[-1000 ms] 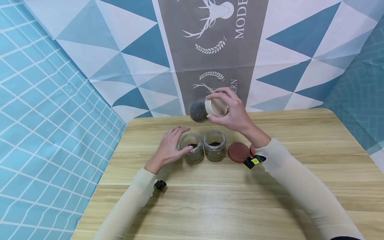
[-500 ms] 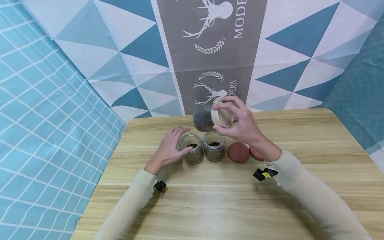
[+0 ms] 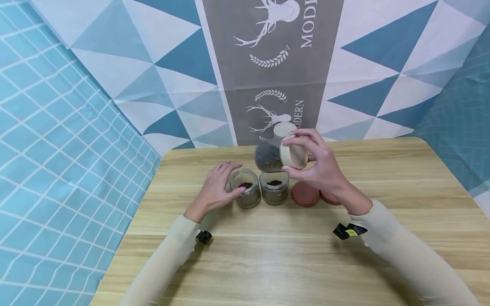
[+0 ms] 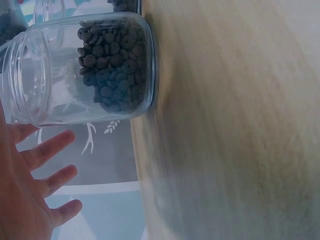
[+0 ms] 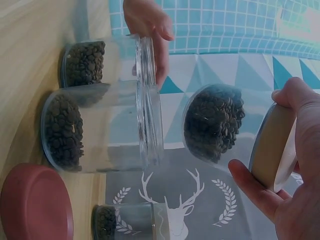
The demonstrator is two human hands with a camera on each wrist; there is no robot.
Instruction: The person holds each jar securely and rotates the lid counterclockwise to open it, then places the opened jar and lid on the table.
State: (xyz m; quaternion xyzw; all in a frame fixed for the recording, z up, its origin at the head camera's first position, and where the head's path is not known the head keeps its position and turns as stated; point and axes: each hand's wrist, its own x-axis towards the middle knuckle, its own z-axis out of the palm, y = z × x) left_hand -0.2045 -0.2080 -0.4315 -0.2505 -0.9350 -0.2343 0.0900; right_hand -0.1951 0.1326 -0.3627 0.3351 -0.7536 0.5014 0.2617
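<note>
In the head view my right hand (image 3: pixel 319 159) grips a clear jar (image 3: pixel 268 156) by its cream lid (image 3: pixel 294 153), fingers and thumb around the lid's edge. The jar is raised above the table, holding dark pellets (image 5: pixel 215 122) seen in the right wrist view. Below it are two uncovered glass jars, a left jar (image 3: pixel 246 197) and a right jar (image 3: pixel 274 195), standing side by side with dark pellets at the bottom. My left hand (image 3: pixel 216 189) is beside the left jar, fingers spread and relaxed, thumb at its rim; contact is unclear.
Two reddish lids, one round lid (image 3: pixel 305 194) and another lid (image 3: pixel 330 197) partly behind my right wrist, lie right of the jars. A further jar (image 5: pixel 125 222) with a pale lid (image 3: pixel 284 129) stands behind. Patterned cloth (image 3: pixel 180 85) rises at the wooden table's (image 3: pixel 275 263) back edge.
My right hand has moved right and lower in the head view, bringing the held jar along. The pale lid behind has come into view. My left hand has stayed still.
</note>
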